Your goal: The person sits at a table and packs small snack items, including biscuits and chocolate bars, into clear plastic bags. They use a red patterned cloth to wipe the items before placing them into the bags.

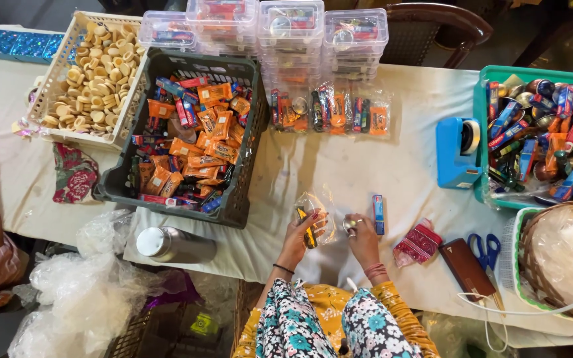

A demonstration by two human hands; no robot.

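Observation:
My left hand [298, 233] grips a small clear plastic bag [318, 207] with a yellow and black wrapped item inside it. My right hand [361, 236] is closed on a small round shiny object [349, 225] right next to the bag's mouth. A blue and red wrapped bar [379, 214] lies on the white cloth just right of my right hand. A red patterned pouch [418, 243] lies a little further right.
A dark crate [239, 192] of orange and blue snack packs sits left. Beyond it are a white basket of round biscuits [94, 83], stacked clear boxes [291, 36] and filled packets [329, 109]. Right: blue tape dispenser [455, 154], green basket [479, 159], scissors [484, 250], brown case [467, 268]. A steel bottle [175, 244] lies near the table edge.

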